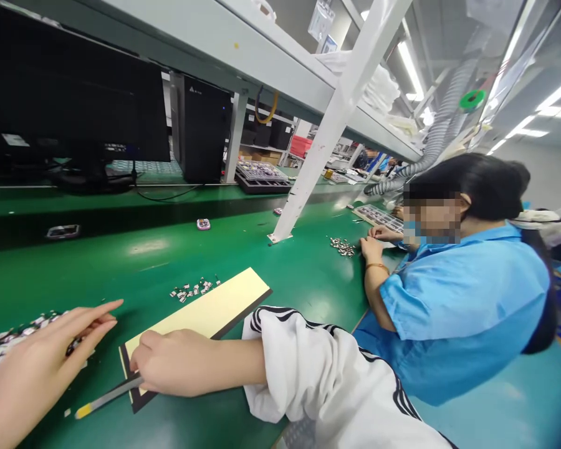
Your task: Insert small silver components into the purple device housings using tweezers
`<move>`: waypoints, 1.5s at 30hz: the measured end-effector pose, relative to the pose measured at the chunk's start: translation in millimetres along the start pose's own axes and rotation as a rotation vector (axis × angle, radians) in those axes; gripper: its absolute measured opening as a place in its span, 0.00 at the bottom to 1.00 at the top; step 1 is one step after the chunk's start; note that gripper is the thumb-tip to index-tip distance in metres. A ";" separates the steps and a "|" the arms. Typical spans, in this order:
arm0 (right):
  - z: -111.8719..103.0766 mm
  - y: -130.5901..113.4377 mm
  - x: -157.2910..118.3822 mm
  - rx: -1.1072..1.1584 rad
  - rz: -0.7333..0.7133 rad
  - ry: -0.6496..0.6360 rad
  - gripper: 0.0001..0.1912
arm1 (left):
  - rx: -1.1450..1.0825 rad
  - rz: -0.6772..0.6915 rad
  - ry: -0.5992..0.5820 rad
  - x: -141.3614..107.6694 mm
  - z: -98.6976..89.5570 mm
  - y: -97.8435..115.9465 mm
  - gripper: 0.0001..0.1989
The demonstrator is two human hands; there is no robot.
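Observation:
My right hand (182, 362) rests on a cream board with a black border (201, 312) and is shut on a slim grey tool with a yellow end (105, 399). The tool's tip lies by the board's near corner. My left hand (47, 355) lies beside the board, its index finger stretched out, above a heap of small metal-and-dark parts (14, 340). A small dark piece (73, 347) shows at its fingers. Another scattered group of small parts (191, 289) lies on the green bench just beyond the board.
A co-worker in a blue shirt (462, 299) sits close on the right, hands (371, 243) near a small heap of parts (343, 247). A white post (327, 131) stands on the green bench (121, 274). Beyond it are a black monitor (75, 93) and a parts tray (262, 178) under a shelf.

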State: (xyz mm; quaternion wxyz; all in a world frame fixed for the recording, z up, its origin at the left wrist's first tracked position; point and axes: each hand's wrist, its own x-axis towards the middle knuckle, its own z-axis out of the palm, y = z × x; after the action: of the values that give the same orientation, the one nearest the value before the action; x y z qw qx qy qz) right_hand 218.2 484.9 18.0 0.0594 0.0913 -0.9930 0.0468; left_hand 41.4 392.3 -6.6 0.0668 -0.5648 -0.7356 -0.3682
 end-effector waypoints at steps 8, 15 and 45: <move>1.5 11.3 2.5 0.477 0.215 0.000 0.09 | 0.051 0.018 -0.095 3.3 -3.1 3.1 0.13; 6.5 13.8 -1.1 0.647 0.364 0.085 0.12 | -0.116 -0.277 -0.200 10.7 -15.1 31.1 0.23; -10.3 6.9 2.5 1.305 0.533 0.365 0.12 | -0.970 -0.172 0.030 -17.9 -0.5 51.6 0.08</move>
State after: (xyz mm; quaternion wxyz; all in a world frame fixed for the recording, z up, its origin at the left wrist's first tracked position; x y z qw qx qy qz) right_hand 215.6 492.3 27.9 0.1442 -0.1463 -0.7256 0.6567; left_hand 93.0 382.6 8.7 -0.2239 -0.4627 -0.5224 -0.6804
